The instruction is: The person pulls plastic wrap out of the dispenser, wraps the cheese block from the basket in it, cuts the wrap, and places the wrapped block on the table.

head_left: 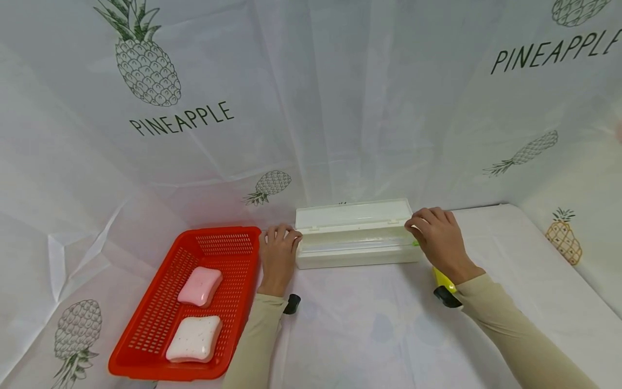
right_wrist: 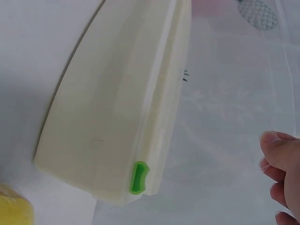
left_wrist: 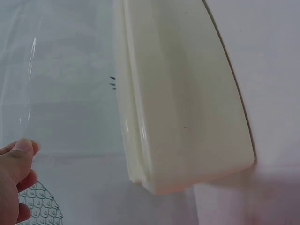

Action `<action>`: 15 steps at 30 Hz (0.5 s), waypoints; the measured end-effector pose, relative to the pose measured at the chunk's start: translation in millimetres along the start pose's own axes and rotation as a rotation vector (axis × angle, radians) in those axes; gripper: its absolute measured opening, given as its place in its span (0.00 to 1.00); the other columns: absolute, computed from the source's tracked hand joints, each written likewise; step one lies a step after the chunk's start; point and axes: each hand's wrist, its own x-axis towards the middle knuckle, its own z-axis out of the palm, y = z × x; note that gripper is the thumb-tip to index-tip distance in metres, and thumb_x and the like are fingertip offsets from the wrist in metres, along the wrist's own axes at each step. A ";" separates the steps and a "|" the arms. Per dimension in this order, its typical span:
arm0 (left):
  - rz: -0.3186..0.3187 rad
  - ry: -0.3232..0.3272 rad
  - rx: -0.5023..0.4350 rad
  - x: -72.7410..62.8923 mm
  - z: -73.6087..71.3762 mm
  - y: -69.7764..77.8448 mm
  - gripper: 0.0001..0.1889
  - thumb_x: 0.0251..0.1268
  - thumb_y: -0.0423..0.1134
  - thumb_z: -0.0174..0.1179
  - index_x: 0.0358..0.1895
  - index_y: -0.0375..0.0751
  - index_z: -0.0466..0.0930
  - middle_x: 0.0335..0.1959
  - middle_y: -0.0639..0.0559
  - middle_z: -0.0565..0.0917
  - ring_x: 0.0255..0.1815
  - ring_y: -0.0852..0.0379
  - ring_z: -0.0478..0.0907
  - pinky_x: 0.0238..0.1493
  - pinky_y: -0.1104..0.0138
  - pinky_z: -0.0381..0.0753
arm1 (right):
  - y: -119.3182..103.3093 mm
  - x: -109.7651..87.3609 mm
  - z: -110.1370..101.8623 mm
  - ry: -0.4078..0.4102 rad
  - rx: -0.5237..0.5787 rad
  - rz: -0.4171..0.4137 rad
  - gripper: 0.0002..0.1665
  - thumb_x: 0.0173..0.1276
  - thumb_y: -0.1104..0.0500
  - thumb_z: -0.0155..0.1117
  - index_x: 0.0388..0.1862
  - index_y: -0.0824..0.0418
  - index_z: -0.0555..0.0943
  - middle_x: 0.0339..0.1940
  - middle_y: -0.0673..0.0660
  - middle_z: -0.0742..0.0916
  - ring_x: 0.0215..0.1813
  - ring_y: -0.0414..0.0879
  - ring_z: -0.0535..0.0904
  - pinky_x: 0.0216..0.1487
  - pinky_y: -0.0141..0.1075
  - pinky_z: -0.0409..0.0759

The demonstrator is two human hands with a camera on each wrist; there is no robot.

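A long off-white cling film dispenser [head_left: 357,259] lies against the back of the table, its lid [head_left: 352,216] raised and a clear roll showing inside. My left hand [head_left: 279,254] is at its left end and my right hand [head_left: 442,237] at its right end. In the left wrist view, thumb and fingertip pinch an edge of clear film [left_wrist: 30,79]. The right wrist view has the other hand [right_wrist: 283,164] pinching film too, the sheet stretching out from the dispenser. A green slider [right_wrist: 139,178] sits at the dispenser's right end.
A red plastic basket [head_left: 150,324] stands at the left with a pink soap-like block [head_left: 200,286] and a speckled white one [head_left: 194,339] inside. Something yellow [head_left: 443,280] lies partly hidden beneath my right wrist. Pineapple-printed white sheeting [head_left: 340,108] rises behind the dispenser.
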 end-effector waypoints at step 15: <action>0.003 0.020 -0.014 6.8 -8.5 1.6 0.06 0.72 0.42 0.68 0.44 0.48 0.92 0.50 0.48 0.84 0.56 0.45 0.75 0.64 0.47 0.71 | -0.3 6.2 -6.2 0.018 0.015 0.010 0.11 0.57 0.72 0.80 0.35 0.64 0.86 0.39 0.61 0.86 0.45 0.63 0.78 0.45 0.56 0.72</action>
